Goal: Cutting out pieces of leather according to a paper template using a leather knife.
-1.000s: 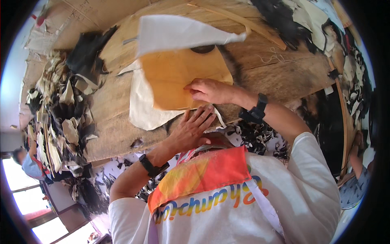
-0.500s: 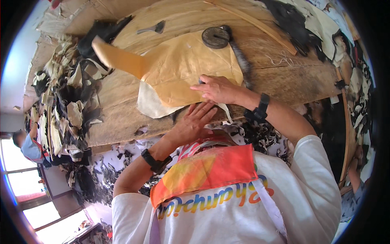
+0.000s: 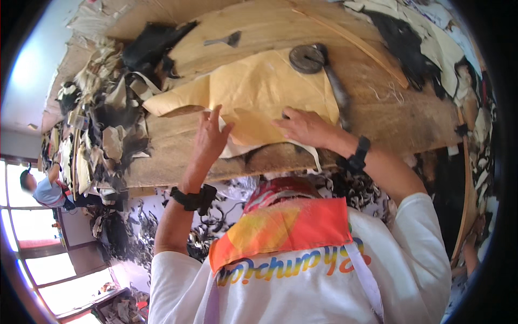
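Observation:
A yellow-tan paper sheet (image 3: 253,89) lies over a pale hide (image 3: 237,148), whose dark fur (image 3: 337,94) shows along the right side. My left hand (image 3: 209,136) is at the sheet's near edge, thumb and fingers apart, fingertips touching or just beside the paper. My right hand (image 3: 307,128) rests on the sheet's near right part, fingers curled around a small dark thing (image 3: 285,115); most of it is hidden in the hand. A round dark weight (image 3: 306,58) sits on the sheet's far right corner.
The wooden board (image 3: 388,119) carries a scraper-like tool (image 3: 224,40), a long wooden strip (image 3: 356,46) and some white string (image 3: 391,94). Hide scraps (image 3: 116,108) pile up at the left. Dark fur pieces (image 3: 402,46) lie far right. Another person (image 3: 46,189) stands far left.
My left hand has moved left and away from my right hand, to the paper's edge. The sheet's raised left flap has come down toward the board. The view has shifted slightly.

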### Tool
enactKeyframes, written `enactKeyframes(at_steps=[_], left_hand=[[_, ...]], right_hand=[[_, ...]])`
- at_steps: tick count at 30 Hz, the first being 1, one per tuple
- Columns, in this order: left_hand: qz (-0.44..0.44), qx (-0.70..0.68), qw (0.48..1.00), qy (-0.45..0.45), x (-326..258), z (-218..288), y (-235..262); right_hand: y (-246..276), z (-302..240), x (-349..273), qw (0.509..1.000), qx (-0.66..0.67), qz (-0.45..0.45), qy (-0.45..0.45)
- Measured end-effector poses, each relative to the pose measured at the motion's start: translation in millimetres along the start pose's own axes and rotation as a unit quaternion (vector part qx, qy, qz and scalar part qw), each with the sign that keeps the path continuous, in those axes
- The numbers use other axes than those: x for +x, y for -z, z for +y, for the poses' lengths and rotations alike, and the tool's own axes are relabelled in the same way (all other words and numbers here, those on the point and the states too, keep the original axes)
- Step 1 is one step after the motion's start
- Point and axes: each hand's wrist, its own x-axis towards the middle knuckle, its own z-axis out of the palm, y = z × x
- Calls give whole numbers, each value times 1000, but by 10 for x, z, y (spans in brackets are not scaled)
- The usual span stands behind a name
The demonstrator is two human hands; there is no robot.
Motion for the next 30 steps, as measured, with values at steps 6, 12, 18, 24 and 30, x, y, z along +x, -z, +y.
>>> enactKeyframes(at_steps=[6, 12, 18, 24, 30], left_hand=[[8, -104, 992, 73, 20, -51, -207], [29, -117, 989, 88, -24, -188, -302], [16, -131, 988, 86, 7, -172, -277], [-24, -77, 995, 61, 33, -186, -153], [-98, 51, 991, -74, 679, -55, 296]], right_hand=[[59, -60, 7, 1000, 8, -18, 9], [222, 64, 322, 991, 16, -131, 28], [242, 338, 1352, 995, 8, 13, -95], [-176, 457, 1511, 988, -98, -54, -111], [-278, 501, 1425, 984, -131, -36, -115]])
